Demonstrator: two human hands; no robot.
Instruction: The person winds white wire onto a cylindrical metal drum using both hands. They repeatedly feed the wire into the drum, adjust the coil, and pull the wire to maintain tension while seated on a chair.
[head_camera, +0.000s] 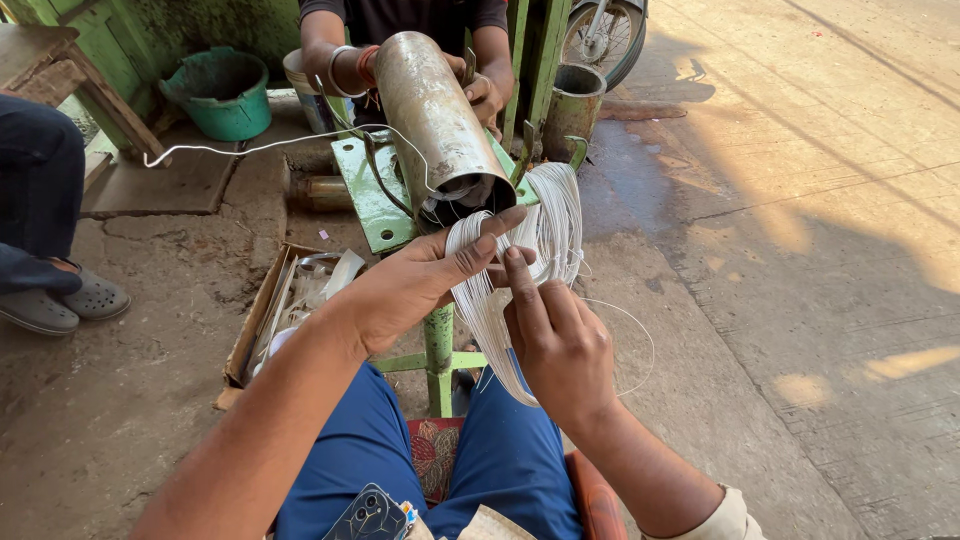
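Pinching a white wire coil between left hand and right hand, both grips closed on it, just below a metal cylinder steadied by another person's hands. Crowding the left: cardboard tray of scraps, green tub.

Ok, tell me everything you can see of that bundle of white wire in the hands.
The bundle of white wire is a loose coil of many thin, pale strands, wire-like and slightly glossy. It loops from the mouth of the metal cylinder down toward the person's lap. The left hand presses across the strands with fingers extended; the right hand pinches them from below. One stray strand curves out to the right.
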